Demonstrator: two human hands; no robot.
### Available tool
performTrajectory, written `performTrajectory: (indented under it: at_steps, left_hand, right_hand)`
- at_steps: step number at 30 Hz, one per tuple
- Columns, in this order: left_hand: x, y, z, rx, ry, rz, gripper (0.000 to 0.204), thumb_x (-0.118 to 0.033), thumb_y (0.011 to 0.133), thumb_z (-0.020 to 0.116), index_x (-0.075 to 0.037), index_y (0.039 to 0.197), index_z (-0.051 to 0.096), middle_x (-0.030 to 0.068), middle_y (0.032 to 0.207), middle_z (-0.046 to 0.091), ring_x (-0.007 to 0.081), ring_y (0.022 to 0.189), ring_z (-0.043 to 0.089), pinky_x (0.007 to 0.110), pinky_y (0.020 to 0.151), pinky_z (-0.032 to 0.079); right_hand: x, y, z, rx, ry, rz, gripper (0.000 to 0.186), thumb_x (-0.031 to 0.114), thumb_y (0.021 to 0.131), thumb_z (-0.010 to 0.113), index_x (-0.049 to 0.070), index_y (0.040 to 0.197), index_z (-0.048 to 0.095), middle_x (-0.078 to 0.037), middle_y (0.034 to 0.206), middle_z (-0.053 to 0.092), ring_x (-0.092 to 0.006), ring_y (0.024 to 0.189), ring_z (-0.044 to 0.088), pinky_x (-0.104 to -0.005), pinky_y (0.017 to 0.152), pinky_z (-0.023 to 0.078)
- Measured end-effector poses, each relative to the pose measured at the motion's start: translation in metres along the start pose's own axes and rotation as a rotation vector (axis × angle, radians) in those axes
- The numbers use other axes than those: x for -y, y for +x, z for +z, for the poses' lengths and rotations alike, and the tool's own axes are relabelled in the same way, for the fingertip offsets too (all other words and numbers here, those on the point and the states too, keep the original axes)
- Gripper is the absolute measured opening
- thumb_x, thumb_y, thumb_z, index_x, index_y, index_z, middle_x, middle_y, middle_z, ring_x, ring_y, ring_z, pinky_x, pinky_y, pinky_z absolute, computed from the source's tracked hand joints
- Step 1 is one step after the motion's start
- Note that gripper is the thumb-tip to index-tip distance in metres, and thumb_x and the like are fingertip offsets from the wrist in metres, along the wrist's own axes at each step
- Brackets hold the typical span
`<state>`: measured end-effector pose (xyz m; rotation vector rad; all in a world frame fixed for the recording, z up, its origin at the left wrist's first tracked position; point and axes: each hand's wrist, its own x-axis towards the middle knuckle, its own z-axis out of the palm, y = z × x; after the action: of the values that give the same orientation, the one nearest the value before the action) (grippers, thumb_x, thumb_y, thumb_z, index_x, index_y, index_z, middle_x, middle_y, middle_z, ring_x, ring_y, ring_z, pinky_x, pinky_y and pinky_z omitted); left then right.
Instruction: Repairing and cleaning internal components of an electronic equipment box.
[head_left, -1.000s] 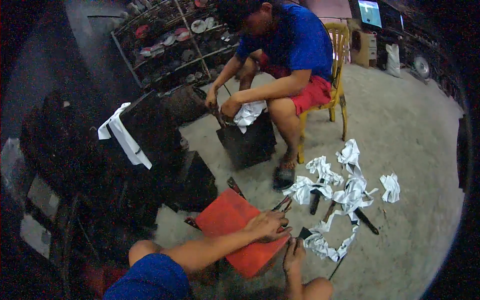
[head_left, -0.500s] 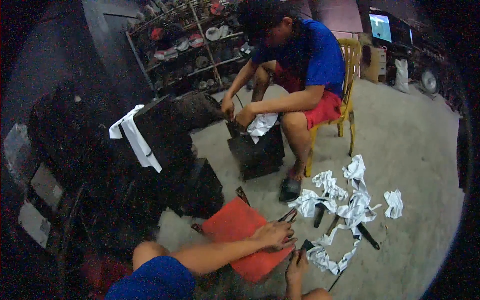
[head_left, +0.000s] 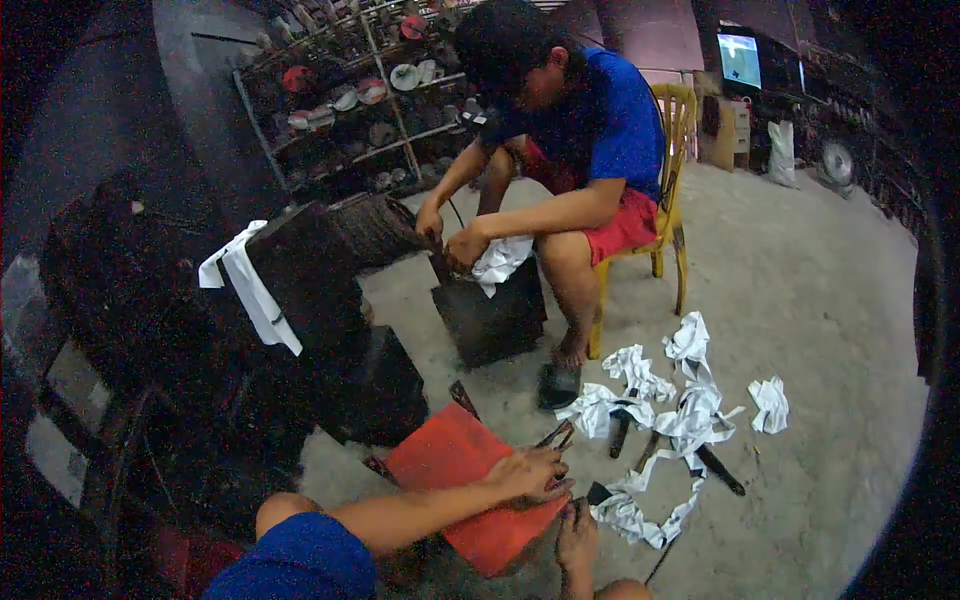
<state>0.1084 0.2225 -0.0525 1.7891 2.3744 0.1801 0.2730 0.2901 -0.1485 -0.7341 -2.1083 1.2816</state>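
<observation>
A flat red panel (head_left: 465, 455) with dark strips jutting from its corners lies low in front of me. My left hand (head_left: 532, 474) rests palm down on its right part, fingers apart near the right edge. At that panel's right corner my right hand (head_left: 576, 538) has its fingers closed in a pinch; what is in them is too small to make out. Beside those fingers lies a crumpled white sheet (head_left: 640, 518) with a dark tip (head_left: 598, 493). More crumpled white sheets (head_left: 690, 415) and dark flat strips (head_left: 720, 470) lie on the floor to the right.
Across from me a person (head_left: 620, 130) on a yellow chair (head_left: 672, 210) handles a white sheet (head_left: 502, 262) over a dark block (head_left: 490, 320). Dark machinery (head_left: 320, 260) with a white strip (head_left: 255, 290) draped on it fills the left. Loaded shelves (head_left: 345, 120) stand behind.
The whole view has shifted, so everything sits slightly further left in it. My hands keep nearly the same places on the red panel. The seated person stays bent over the dark block.
</observation>
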Motion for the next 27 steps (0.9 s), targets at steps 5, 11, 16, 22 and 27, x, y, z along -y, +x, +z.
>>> performTrajectory:
  at_steps: [5, 11, 16, 22, 27]
  left_hand:
    - [-0.006, -0.001, -0.011, -0.016, -0.003, -0.055, 0.047, -0.048, 0.088, 0.049, -0.004, 0.099, 0.062, 0.0185, 0.102, 0.058, 0.0367, 0.094, 0.058, 0.044, 0.083, 0.049]
    - [-0.009, -0.003, -0.013, -0.031, -0.007, -0.047, 0.048, -0.049, 0.088, 0.050, -0.005, 0.101, 0.063, 0.0173, 0.102, 0.059, 0.0350, 0.096, 0.059, 0.044, 0.084, 0.048]
    - [-0.011, -0.002, -0.017, 0.037, 0.012, -0.068, 0.047, -0.048, 0.088, 0.051, -0.005, 0.102, 0.063, 0.0170, 0.108, 0.059, 0.0342, 0.101, 0.058, 0.043, 0.088, 0.048]
    - [-0.010, -0.002, -0.010, -0.082, 0.004, -0.028, 0.041, -0.046, 0.088, 0.053, -0.006, 0.092, 0.062, 0.0150, 0.099, 0.058, 0.0329, 0.096, 0.058, 0.043, 0.084, 0.047]
    - [-0.004, -0.003, -0.003, -0.254, 0.019, 0.068, 0.039, -0.043, 0.087, 0.054, -0.006, 0.080, 0.062, 0.0127, 0.083, 0.058, 0.0305, 0.085, 0.060, 0.041, 0.075, 0.049]
  right_hand:
    - [0.013, 0.010, -0.012, 0.231, 0.185, 0.286, 0.047, 0.032, 0.096, 0.043, -0.011, 0.108, 0.057, -0.032, 0.100, 0.060, -0.0465, 0.090, 0.058, -0.0485, 0.080, 0.046]
    - [0.005, 0.004, -0.007, 0.113, 0.028, 0.096, 0.041, 0.029, 0.096, 0.042, -0.006, 0.103, 0.061, -0.030, 0.099, 0.061, -0.0468, 0.085, 0.058, -0.0493, 0.077, 0.047]
    - [-0.005, 0.007, -0.005, 0.203, 0.098, 0.090, 0.041, 0.028, 0.096, 0.042, -0.007, 0.108, 0.057, -0.030, 0.098, 0.061, -0.0476, 0.082, 0.057, -0.0491, 0.075, 0.047]
    - [-0.009, 0.002, 0.005, 0.109, 0.088, 0.082, 0.036, 0.027, 0.096, 0.043, -0.007, 0.102, 0.053, -0.028, 0.089, 0.060, -0.0441, 0.075, 0.057, -0.0475, 0.069, 0.044]
    - [0.008, -0.001, 0.002, -0.092, -0.014, -0.053, 0.037, 0.029, 0.097, 0.042, -0.005, 0.090, 0.054, -0.026, 0.079, 0.060, -0.0411, 0.073, 0.059, -0.0462, 0.064, 0.042]
